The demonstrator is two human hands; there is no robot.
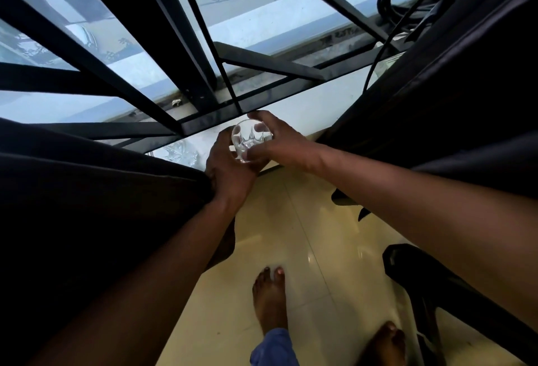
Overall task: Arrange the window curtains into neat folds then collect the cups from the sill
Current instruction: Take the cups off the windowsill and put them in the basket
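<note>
A clear cut-glass cup is held just above the white window sill, near its front edge. My right hand grips the cup from the right, fingers curled round its rim and side. My left hand cups it from the left and below. A second cut-glass cup stands on the sill to the left, partly hidden by the dark left curtain. The dark right curtain hangs gathered at the right.
Black window bars rise right behind the sill. Black cables coil at the top right and one runs down to the sill. A black chair stands at the lower right. My bare feet are on the cream tiled floor.
</note>
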